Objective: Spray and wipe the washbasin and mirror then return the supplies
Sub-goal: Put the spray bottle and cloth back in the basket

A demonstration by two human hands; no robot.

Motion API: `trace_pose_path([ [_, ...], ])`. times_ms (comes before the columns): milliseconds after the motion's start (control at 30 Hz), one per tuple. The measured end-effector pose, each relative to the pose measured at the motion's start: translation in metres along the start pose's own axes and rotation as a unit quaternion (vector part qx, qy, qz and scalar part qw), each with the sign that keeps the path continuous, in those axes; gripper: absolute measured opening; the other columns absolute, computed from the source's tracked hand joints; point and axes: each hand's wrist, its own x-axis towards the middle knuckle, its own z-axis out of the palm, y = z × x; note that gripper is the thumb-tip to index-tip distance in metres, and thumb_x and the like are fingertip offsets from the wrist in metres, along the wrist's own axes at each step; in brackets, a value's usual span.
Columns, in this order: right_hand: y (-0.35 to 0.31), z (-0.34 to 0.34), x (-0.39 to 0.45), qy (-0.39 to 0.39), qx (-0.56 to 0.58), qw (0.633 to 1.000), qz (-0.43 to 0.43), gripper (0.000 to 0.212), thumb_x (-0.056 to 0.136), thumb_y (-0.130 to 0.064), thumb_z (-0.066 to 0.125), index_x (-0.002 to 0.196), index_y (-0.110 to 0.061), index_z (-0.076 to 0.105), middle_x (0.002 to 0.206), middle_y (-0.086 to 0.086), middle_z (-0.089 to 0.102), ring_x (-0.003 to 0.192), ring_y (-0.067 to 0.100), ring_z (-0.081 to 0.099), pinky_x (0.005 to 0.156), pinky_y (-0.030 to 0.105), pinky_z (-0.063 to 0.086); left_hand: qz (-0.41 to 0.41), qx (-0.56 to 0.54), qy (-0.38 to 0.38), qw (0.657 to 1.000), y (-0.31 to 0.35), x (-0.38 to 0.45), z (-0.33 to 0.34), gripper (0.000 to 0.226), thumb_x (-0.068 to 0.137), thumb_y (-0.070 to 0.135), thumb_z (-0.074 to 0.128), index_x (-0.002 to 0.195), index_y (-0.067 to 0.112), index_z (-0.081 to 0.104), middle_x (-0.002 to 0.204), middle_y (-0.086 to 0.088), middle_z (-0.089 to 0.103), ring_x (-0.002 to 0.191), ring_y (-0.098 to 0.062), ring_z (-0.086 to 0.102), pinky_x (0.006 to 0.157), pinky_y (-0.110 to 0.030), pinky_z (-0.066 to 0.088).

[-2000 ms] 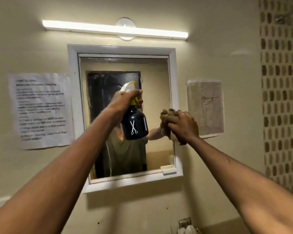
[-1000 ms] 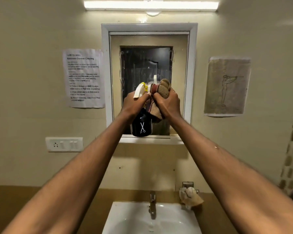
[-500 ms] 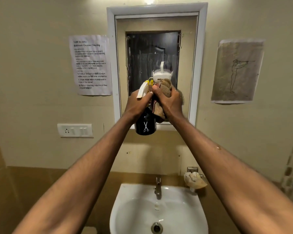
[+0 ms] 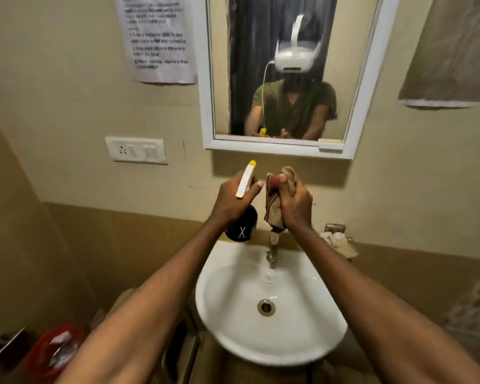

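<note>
bucket: red bucket (image 4: 53, 353), bottom left on the floor, blurred, something pale inside
socket: white switch plate (image 4: 136, 149) on the wall, left of the mirror
notice: printed paper sheet (image 4: 157, 37) taped to the wall, upper left, text too blurred to read
left hand: left hand (image 4: 233, 199) raised over the back edge of the basin, fingers wrapped round the neck of the spray bottle
spray bottle: spray bottle (image 4: 241, 227) with dark body and scissors mark, white trigger head with yellow tip pointing up toward the wall; body hangs below the fist, above the basin's back left rim
mirror: white-framed mirror (image 4: 355, 126) on the wall above both hands, reflects the person with a white headset
cloth: brown cloth (image 4: 273, 212) bunched, just right of the bottle, hangs above the tap
right hand: right hand (image 4: 294, 205) clamped on the cloth, thumb on top, fingers curled tight
tap: metal tap (image 4: 272, 254) at the back middle of the basin, under the cloth
washbasin: white washbasin (image 4: 227, 314) below both arms, drain in the middle
rag: crumpled pale rag (image 4: 340, 243) on a wall holder, right of the tap
picture: paper sheet (image 4: 455, 56) on the wall, far right, blurred
</note>
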Motion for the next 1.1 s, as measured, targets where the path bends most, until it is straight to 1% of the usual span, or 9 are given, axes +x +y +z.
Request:
trace_pose_path([
  [100, 0.027, 0.017, -0.021, 0.005, -0.021, 1.000, 0.015, 0.052, 0.093, -0.053, 0.039, 0.123, -0.016, 0.059, 0.116, 0.009, 0.067, 0.108, 0.024, 0.061, 0.089, 0.031, 0.047, -0.028, -0.006, -0.003, 1.000, -0.029, -0.015, -0.002, 0.017, 0.090, 0.029, 0.062, 0.090, 0.012, 0.059, 0.073, 0.000, 0.059, 0.066, -0.013, 0.051, 0.064, -0.024, 0.040],
  [200, 0.043, 0.036, -0.038, 0.015, -0.036, 0.999, 0.020, 0.051, 0.094, -0.052, 0.033, 0.121, -0.020, 0.061, 0.114, 0.006, 0.068, 0.105, 0.022, 0.061, 0.085, 0.026, 0.044, -0.047, -0.013, -0.006, 0.999, -0.055, -0.025, -0.011, 0.018, 0.089, 0.030, 0.062, 0.097, 0.014, 0.059, 0.084, -0.004, 0.064, 0.072, -0.014, 0.055, 0.071, -0.028, 0.043],
  [333, 0.049, 0.070, -0.055, 0.014, -0.043, 0.998, 0.041, 0.051, 0.094, -0.053, 0.030, 0.120, -0.022, 0.062, 0.113, 0.005, 0.068, 0.105, 0.021, 0.061, 0.085, 0.027, 0.044, -0.070, -0.023, 0.001, 0.997, -0.087, -0.036, -0.032, 0.021, 0.089, 0.031, 0.062, 0.105, 0.017, 0.059, 0.092, 0.004, 0.063, 0.081, -0.011, 0.057, 0.073, -0.025, 0.042],
  [467, 0.043, 0.115, -0.070, 0.004, -0.045, 0.998, 0.044, 0.052, 0.095, -0.052, 0.029, 0.115, -0.019, 0.063, 0.109, 0.006, 0.069, 0.098, 0.020, 0.060, 0.079, 0.026, 0.041, -0.076, -0.032, 0.013, 0.996, -0.119, -0.044, -0.068, 0.026, 0.089, 0.036, 0.062, 0.107, 0.018, 0.058, 0.088, 0.002, 0.063, 0.078, -0.014, 0.058, 0.074, -0.032, 0.046],
  [633, 0.030, 0.181, -0.094, -0.032, -0.026, 0.998, 0.054, 0.055, 0.094, -0.056, 0.028, 0.112, -0.020, 0.065, 0.103, 0.004, 0.069, 0.088, 0.009, 0.054, 0.076, 0.024, 0.039, -0.092, -0.026, 0.043, 0.994, -0.157, -0.057, -0.118, 0.026, 0.088, 0.038, 0.062, 0.106, 0.020, 0.057, 0.083, -0.001, 0.061, 0.074, -0.016, 0.058, 0.071, -0.034, 0.046],
  [733, 0.024, 0.223, -0.107, -0.067, -0.010, 0.996, 0.053, 0.053, 0.094, -0.056, 0.028, 0.112, -0.023, 0.065, 0.096, -0.007, 0.066, 0.088, 0.007, 0.056, 0.070, 0.017, 0.039, -0.105, -0.019, 0.059, 0.993, -0.182, -0.065, -0.149, 0.028, 0.087, 0.037, 0.062, 0.107, 0.019, 0.057, 0.082, -0.006, 0.060, 0.075, -0.020, 0.058, 0.071, -0.038, 0.048],
  [867, 0.024, 0.279, -0.124, -0.109, 0.020, 0.992, 0.065, 0.032, 0.097, -0.050, 0.035, 0.098, -0.034, 0.064, 0.078, -0.031, 0.058, 0.080, -0.016, 0.056, 0.064, 0.001, 0.037, -0.148, -0.024, 0.090, 0.985, -0.228, -0.073, -0.189, 0.028, 0.085, 0.044, 0.064, 0.109, 0.031, 0.058, 0.092, -0.004, 0.065, 0.083, -0.017, 0.062, 0.077, -0.034, 0.050],
  [1000, 0.042, 0.340, -0.139, -0.136, 0.025, 0.983, 0.120, 0.033, 0.097, -0.042, 0.043, 0.079, -0.022, 0.063, 0.068, -0.010, 0.060, 0.065, 0.004, 0.055, 0.058, 0.023, 0.041, -0.178, -0.025, 0.091, 0.979, -0.278, -0.081, -0.217, 0.037, 0.083, 0.043, 0.066, 0.117, 0.033, 0.056, 0.093, 0.015, 0.062, 0.083, 0.005, 0.059, 0.076, -0.011, 0.045],
  [1100, 0.066, 0.382, -0.153, -0.142, 0.011, 0.981, 0.135, 0.033, 0.099, -0.036, 0.042, 0.082, -0.018, 0.063, 0.072, 0.000, 0.062, 0.067, 0.016, 0.057, 0.060, 0.029, 0.046, -0.212, -0.030, 0.091, 0.973, -0.324, -0.090, -0.229, 0.034, 0.084, 0.036, 0.068, 0.116, 0.033, 0.056, 0.089, 0.013, 0.062, 0.083, -0.002, 0.059, 0.079, -0.021, 0.048],
])
